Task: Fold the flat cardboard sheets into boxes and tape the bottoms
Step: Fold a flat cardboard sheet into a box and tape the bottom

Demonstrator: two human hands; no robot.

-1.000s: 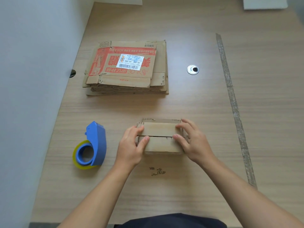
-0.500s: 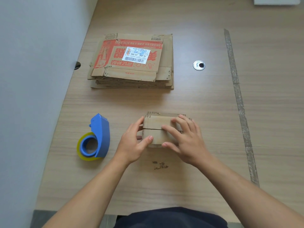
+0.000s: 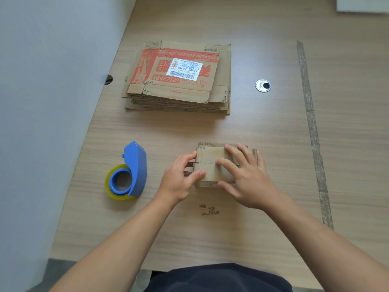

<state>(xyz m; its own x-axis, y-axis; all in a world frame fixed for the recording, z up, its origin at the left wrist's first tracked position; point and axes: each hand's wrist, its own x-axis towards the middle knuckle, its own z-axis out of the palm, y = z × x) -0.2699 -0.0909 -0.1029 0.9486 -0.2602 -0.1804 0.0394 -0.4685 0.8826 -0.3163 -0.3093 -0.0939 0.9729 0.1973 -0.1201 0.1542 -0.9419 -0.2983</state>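
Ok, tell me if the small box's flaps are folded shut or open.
Folded shut. Flaps of the small box lie flat, meeting at a seam; the right hand presses them, the left hand grips its end.

My right hand (image 3: 248,178) now lies flat across the top of the small brown cardboard box (image 3: 208,157). Its straight fingers press both closed flaps and reach past the middle. A second ago it only held the box's right end.

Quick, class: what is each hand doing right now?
Left hand: grips the left end of the box, thumb on top.
Right hand: open, fingers pressing flat on the box top.
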